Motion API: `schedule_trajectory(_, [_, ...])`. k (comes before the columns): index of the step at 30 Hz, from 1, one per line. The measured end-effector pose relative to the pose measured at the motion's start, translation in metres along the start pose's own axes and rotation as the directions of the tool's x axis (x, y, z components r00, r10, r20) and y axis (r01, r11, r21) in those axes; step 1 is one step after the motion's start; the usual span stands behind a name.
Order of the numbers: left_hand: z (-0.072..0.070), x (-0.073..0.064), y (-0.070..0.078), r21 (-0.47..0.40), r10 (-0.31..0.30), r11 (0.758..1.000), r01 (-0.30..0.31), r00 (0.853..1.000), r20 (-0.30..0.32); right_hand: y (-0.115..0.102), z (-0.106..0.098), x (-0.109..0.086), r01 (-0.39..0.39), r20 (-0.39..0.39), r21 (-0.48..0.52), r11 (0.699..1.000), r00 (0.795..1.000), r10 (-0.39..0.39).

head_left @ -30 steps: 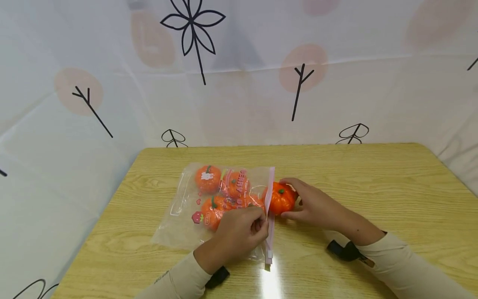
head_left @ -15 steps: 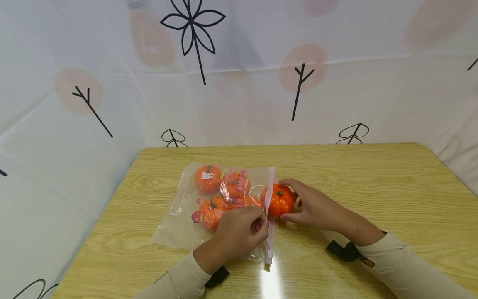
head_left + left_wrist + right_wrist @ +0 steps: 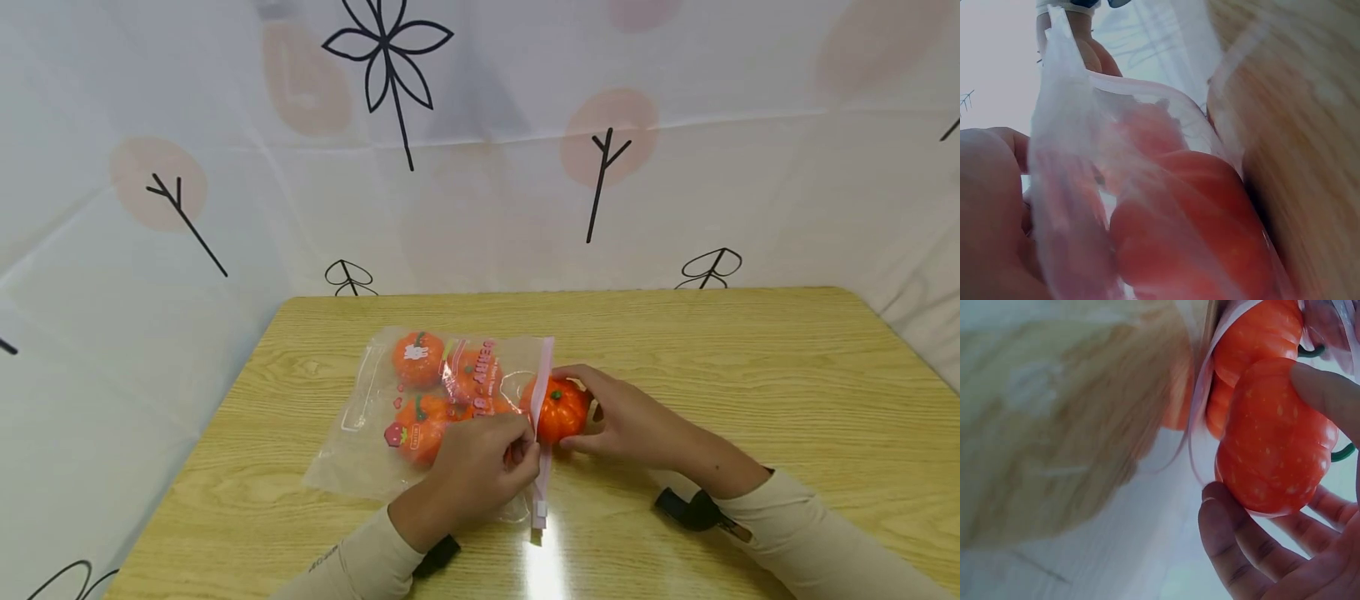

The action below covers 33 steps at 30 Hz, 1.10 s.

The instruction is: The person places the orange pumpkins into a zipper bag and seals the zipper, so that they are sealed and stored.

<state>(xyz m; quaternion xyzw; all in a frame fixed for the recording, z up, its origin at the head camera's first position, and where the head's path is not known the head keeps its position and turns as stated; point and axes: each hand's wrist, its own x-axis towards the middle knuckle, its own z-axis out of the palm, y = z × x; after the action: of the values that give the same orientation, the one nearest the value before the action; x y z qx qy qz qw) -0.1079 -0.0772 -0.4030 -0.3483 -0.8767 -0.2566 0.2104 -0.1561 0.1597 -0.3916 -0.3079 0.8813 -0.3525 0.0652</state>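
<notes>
A clear zip bag [image 3: 360,450] with pink print lies on the table, its pink-edged mouth facing right. Several orange toy pumpkins [image 3: 418,360] with green stems are inside it. My left hand [image 3: 483,462] pinches the bag's edge near the zip, fingers curled. In my right hand [image 3: 622,421] is another toy pumpkin [image 3: 566,410], held between thumb and fingers, its left part within the bag's mouth. The right wrist view shows this held pumpkin [image 3: 1272,444] right up against a pumpkin [image 3: 1260,337] inside the bag. Through the film, the left wrist view shows pumpkins [image 3: 1191,231] close up.
The bag rests on a wood-grain table [image 3: 750,358]. A white cloth [image 3: 495,208] with line-drawn plants hangs behind and to the sides. A white zip slider [image 3: 541,508] sits at the near end of the bag's mouth.
My right hand has moved slightly left and nearer, taking its toy pumpkin farther into the bag's mouth. The near pumpkins in the bag have shifted a little left. My left hand stays put.
</notes>
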Motion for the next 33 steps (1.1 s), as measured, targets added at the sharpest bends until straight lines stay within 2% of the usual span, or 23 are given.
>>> schedule_trajectory(12, [-0.002, -0.001, 0.003, -0.004, 0.043, 0.999, -0.043, 0.999, -0.004, -0.001, 0.011, 0.002, 0.021, -0.018, 0.045, 0.999, 1.000, -0.020])
schedule_trajectory(19, [-0.002, 0.000, 0.003, -0.008, 0.071, 0.997, -0.071, 0.997, -0.009, -0.001, 0.016, 0.003, -0.008, -0.071, 0.092, 0.996, 0.997, 0.014])
schedule_trajectory(25, [-0.002, 0.000, 0.004, -0.019, 0.068, 0.998, -0.068, 0.998, -0.005, 0.002, 0.017, 0.003, 0.074, -0.136, 0.097, 0.993, 0.989, -0.060])
schedule_trajectory(28, [-0.002, 0.000, 0.004, -0.014, 0.073, 0.997, -0.073, 0.997, -0.007, 0.002, 0.017, 0.003, 0.105, -0.138, 0.088, 0.991, 0.986, -0.093])
schedule_trajectory(33, [-0.002, 0.000, 0.003, 0.001, 0.084, 0.996, -0.084, 0.996, -0.022, 0.004, 0.014, 0.003, 0.096, -0.110, 0.135, 0.986, 0.991, -0.082])
